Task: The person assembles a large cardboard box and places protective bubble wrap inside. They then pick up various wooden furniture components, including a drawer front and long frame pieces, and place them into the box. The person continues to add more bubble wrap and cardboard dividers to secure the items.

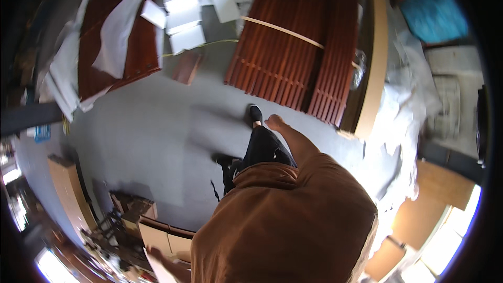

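My right hand [274, 121] reaches forward in front of my body, its fingers curled in, with nothing visible in them. It is nearest to my dark shoe [255, 113] and the near end of a stack of reddish-brown wooden slats [283, 65], apart from both. Low at the left, my left hand [153, 252] is beside a pale panel [160, 270]; blur hides its fingers, and I cannot tell whether it touches the panel. Behind that hand stand light-brown boxes or boards [166, 238] with a dark top edge.
Dark red panels [139, 47] with loose white wrapping [120, 31] lie at the far left. White sheets [183, 15] and a small brown wooden piece [187, 67] lie on the grey floor [141, 131]. At right are a long tan board [373, 57], clear plastic [403, 105] and a blue bundle [435, 15].
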`<state>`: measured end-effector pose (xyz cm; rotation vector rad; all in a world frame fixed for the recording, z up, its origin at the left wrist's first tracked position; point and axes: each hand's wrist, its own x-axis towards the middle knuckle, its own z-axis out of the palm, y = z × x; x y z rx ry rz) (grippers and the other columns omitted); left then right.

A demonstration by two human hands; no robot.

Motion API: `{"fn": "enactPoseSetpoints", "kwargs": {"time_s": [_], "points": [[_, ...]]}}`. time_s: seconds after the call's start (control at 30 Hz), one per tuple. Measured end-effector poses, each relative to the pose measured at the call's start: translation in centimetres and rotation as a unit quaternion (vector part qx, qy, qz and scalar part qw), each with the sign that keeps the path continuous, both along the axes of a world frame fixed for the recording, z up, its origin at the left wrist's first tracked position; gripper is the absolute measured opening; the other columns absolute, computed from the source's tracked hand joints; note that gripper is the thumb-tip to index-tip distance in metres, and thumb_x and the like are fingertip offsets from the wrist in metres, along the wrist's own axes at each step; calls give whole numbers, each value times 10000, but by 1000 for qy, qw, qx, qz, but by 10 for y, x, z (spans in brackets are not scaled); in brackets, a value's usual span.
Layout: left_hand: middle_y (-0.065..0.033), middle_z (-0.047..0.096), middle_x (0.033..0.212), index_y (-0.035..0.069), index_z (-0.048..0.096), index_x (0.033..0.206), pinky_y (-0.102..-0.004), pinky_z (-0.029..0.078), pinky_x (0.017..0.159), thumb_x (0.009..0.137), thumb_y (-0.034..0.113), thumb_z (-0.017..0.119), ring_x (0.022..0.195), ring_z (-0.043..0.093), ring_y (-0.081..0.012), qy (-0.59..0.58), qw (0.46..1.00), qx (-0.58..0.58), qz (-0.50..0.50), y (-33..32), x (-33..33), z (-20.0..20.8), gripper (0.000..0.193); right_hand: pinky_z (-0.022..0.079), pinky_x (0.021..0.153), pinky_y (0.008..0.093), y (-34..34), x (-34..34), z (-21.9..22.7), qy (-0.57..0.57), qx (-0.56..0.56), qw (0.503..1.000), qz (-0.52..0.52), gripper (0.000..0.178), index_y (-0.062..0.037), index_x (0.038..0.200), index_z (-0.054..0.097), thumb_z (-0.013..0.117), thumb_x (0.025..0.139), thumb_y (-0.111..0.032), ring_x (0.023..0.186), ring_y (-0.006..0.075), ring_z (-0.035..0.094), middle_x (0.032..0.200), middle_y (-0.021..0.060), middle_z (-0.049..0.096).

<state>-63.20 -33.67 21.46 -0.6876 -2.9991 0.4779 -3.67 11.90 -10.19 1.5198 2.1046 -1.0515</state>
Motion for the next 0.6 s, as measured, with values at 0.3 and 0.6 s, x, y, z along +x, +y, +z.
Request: {"fn": "enactPoseSetpoints", "kwargs": {"time_s": [0.3,0.6], "points": [[-144,602,1095,5,561,1127,-313,421,874,871,202,523,1011,562,-236,-539,822,78,-169,395,219,-110,325,511,744,406,-70,151,-40,-122,31,924,-362,225,-53,860,639,608,769,-256,942,286,590,958,118,631],[-159,601,1075,14,566,1122,-337,422,880,893,271,505,1034,553,-260,-558,743,-114,-351,371,300,-158,349,467,816,439,-67,206,-55,-56,-125,726,-674,506,-30,982,591,601,736,-472,978,378,570,994,225,607]]}}
